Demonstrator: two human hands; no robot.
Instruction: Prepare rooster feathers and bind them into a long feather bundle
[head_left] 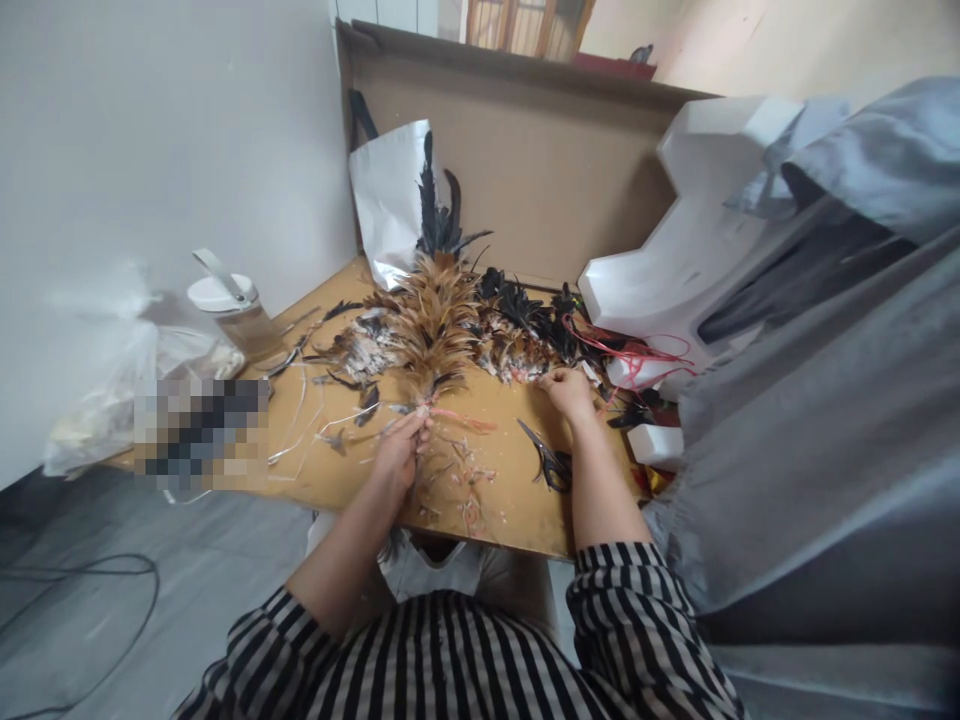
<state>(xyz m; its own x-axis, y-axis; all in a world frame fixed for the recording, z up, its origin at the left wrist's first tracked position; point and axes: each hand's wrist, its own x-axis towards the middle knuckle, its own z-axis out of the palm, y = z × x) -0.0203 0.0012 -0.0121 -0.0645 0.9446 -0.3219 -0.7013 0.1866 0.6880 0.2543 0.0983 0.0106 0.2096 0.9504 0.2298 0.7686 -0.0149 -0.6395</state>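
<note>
My left hand [405, 440] is closed round the lower end of a feather duster [439, 310], a long bundle with brown plumes below and black ones at its tip. Pink strands [465, 420] stick out beside the grip. My right hand [566, 392] is at the near edge of a pile of loose brown, white and black feathers [517, 345]. Its fingers are pinched together; what is between them is too small to make out. Black-handled scissors [551, 465] lie on the table just left of my right forearm.
A lidded clear jug [236, 305] and a plastic bag [97, 400] stand at the left. Feather scraps litter the yellow table [337, 490]. At the right are red string [645, 360], white foam [667, 260] and grey cloth [817, 430]. A cardboard panel [525, 170] rises behind.
</note>
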